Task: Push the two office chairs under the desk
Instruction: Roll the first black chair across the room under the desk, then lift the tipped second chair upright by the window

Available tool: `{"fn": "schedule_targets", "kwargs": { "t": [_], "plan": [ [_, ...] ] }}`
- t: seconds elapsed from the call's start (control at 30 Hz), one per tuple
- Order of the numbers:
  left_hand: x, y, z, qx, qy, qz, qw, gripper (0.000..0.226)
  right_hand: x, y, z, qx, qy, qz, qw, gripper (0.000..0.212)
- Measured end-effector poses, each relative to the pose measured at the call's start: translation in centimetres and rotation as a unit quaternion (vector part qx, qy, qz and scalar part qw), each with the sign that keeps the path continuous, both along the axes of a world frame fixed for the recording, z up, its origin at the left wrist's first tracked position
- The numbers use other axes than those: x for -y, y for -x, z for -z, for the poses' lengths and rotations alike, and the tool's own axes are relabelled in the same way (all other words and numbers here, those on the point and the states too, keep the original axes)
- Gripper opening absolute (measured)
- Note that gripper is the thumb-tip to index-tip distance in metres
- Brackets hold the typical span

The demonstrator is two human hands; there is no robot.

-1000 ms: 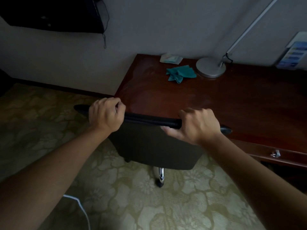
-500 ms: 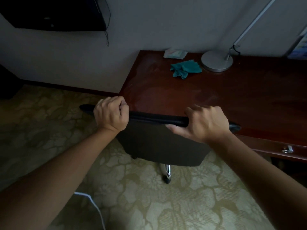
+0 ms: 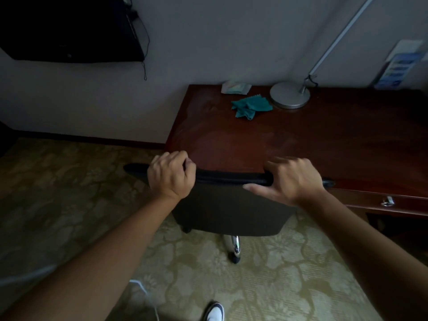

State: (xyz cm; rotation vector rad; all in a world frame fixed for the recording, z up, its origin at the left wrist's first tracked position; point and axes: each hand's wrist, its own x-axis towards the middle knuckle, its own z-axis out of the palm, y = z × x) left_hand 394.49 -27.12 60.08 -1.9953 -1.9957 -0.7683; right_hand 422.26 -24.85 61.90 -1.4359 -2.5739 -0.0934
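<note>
Head view: black office chair (image 3: pixel 228 205) seen from behind and above, at the left end of the dark red-brown wooden desk (image 3: pixel 324 147), backrest top edge level with the near desk edge. Backrest dark, matte, wider at the padded top rail, tapering down to a rounded lower edge. Below it, a chrome leg (image 3: pixel 235 244) ending in a black caster on the patterned beige carpet (image 3: pixel 69 193). Seat hidden from here, so how far under the desk cannot be told.

Left hand (image 3: pixel 171 176) clamped in a fist over the top rail near its left end, knuckles up. Right hand (image 3: pixel 290 180) gripping the rail near its right end, fingers curled over the top, thumb stretched flat along the backrest's near face. Hands well apart, both forearms reaching forward.

On the desk's far part: crumpled teal cloth (image 3: pixel 251 107), a pale packet (image 3: pixel 235 88) behind it, round silver lamp base (image 3: pixel 289 95) just right of the cloth. Metal drawer handle (image 3: pixel 387 201) on the desk front at right. White shoe (image 3: pixel 215 312) at the bottom edge.
</note>
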Motion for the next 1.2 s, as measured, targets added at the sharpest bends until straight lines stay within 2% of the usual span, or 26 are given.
{"fn": "schedule_targets", "kwargs": {
  "t": [0.2, 0.27, 0.33, 0.4, 0.47, 0.67, 0.8, 1.0, 1.2],
  "plan": [
    [2.4, -0.4, -0.4, 0.027, 0.073, -0.015, 0.997, 0.027, 4.7, 0.2, -0.7, 0.003, 0.075, 0.084, 0.994, 0.082],
    [2.4, -0.5, -1.2, 0.047, 0.114, -0.024, 0.992, 0.025, 5.6, 0.4, -1.7, -0.042, 0.157, 0.121, 0.979, 0.079],
    [1.9, -1.1, -2.3, 0.107, 0.141, -0.022, 0.984, 0.022, 6.1, 0.0, -2.8, -0.133, 0.191, 0.157, 0.96, 0.063],
    [1.3, -2.6, -3.4, 0.157, 0.148, 0.016, 0.976, 0.022, 6.6, -0.7, -3.8, -0.194, 0.173, 0.18, 0.949, 0.041],
    [1.0, -5.2, -4.4, 0.17, 0.162, 0.073, 0.969, 0.022, 7.4, -1.8, -4.6, -0.235, 0.159, 0.211, 0.935, 0.027],
    [1.6, -16.3, -5.1, 0.188, 0.205, 0.244, 0.929, 0.025, 13.0, -8.1, -5.1, -0.251, 0.151, 0.33, 0.897, 0.017],
    [4.0, -26.3, -6.3, 0.147, 0.231, 0.368, 0.889, 0.025, 19.4, -15.9, -6.1, -0.292, 0.136, 0.44, 0.838, 0.021],
    [9.9, -41.6, -8.1, 0.121, 0.268, 0.475, 0.829, 0.022, 29.4, -27.9, -6.3, -0.364, 0.077, 0.552, 0.746, 0.02],
    [20.4, -57.8, -9.2, 0.096, 0.3, 0.572, 0.758, 0.008, 41.6, -40.0, -5.6, -0.484, -0.016, 0.631, 0.606, 0.017]
  ]
}}
